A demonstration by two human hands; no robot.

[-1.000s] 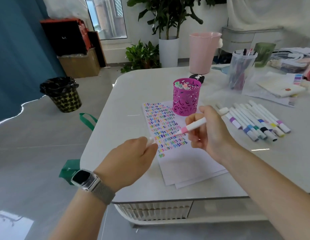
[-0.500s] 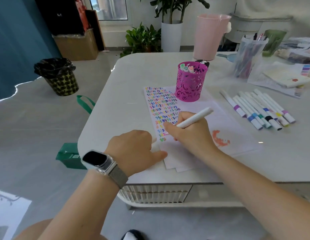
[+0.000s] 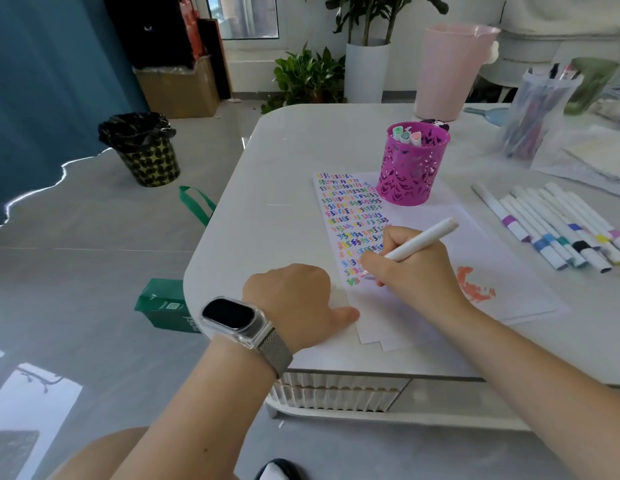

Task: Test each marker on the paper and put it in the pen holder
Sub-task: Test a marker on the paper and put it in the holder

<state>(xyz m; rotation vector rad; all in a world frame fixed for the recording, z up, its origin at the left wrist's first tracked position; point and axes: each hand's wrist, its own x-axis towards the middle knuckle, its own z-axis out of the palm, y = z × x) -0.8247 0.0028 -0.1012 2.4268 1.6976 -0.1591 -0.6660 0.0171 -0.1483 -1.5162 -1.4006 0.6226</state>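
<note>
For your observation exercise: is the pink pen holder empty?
No: the pink pen holder has several capped markers standing in it.

Desk (image 3: 267, 237): your white, round-cornered top, bare along its left side.
Paper (image 3: 422, 317): sheets stacked near your front edge, covered in coloured squiggles.
Pen holder (image 3: 410, 174): magenta, standing on the paper's far end.
Markers (image 3: 557, 230): a capped row lying at your right.
Pink bin (image 3: 450, 74): at the far edge.
Clear bag (image 3: 533, 116): far right.
</note>
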